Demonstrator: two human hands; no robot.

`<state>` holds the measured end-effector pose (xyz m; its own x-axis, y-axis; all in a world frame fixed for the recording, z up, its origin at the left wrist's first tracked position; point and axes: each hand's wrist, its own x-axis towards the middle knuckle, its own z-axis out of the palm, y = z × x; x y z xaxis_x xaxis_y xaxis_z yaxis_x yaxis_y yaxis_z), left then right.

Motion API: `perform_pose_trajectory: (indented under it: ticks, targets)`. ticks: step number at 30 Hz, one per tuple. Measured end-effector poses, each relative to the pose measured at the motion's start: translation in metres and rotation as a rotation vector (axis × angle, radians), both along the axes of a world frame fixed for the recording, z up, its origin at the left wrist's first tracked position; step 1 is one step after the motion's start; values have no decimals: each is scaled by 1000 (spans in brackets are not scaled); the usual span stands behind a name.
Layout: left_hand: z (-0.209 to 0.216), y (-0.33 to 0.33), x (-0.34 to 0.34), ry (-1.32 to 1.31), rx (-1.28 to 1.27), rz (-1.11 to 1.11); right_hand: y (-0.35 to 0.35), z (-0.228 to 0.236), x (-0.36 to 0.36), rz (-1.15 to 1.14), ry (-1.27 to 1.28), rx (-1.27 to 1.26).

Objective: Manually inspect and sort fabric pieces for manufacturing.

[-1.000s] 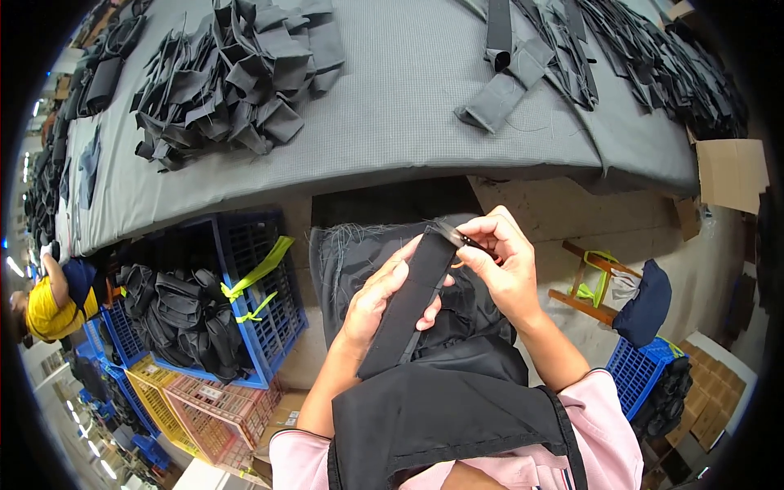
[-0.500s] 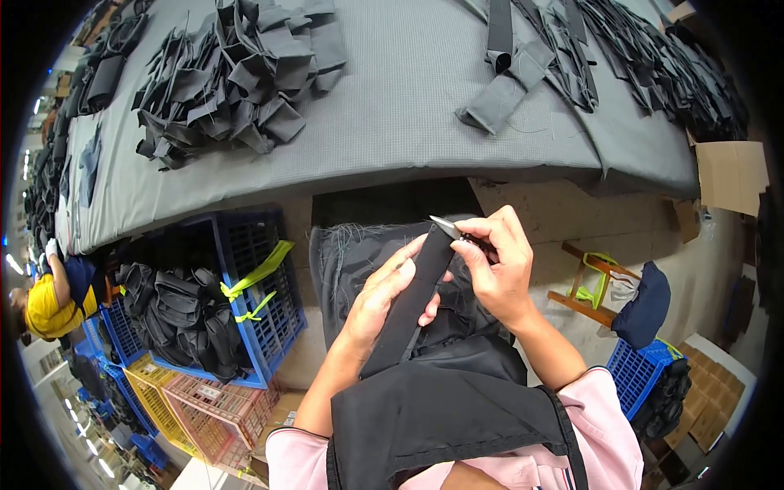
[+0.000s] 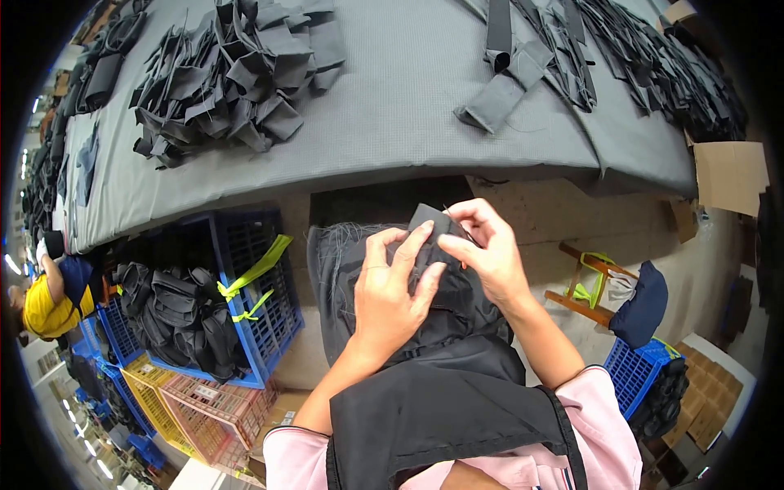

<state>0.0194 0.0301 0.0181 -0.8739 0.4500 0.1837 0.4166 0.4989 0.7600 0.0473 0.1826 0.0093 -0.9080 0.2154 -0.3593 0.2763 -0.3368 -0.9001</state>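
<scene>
Left grip (image 3: 387,287) on dark cloth (image 3: 427,216)

Centre frame now, the left hand (image 3: 387,287) grips a dark strip (image 3: 428,216), right hand (image 3: 493,255) close in at the strip's edge! Upper left, dark fabric pieces (image 3: 224,86) heap up on the grey-covered table (image 3: 408,106); at left, black bags (image 3: 181,306) fill a blue crate (image 3: 260,371).

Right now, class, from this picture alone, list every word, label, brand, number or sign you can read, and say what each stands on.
Readable text: none.
Pale label on the pink crate: too small to read.
Pale label on the small cardboard box beside it: too small and blurred.
Dark fabric piece at the hands: no lettering shows.
</scene>
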Motion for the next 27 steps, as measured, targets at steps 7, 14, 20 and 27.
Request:
perform_pose_trajectory:
  ticks: [7,14,20,27]
  targets:
    - [6,-21,-18,-1120,874,-149,12,-3,-9,-75,-45,-344]
    - [-14,-18,-10,-1297,711,-147,-3,-15,-27,-80,-77,-314]
    - [-8,-16,-13,-1350,873,-225,2,-14,-23,-63,-96,-94]
    - [-11,-13,-12,-1409,897,-71,3,-26,-29,1,-122,-12]
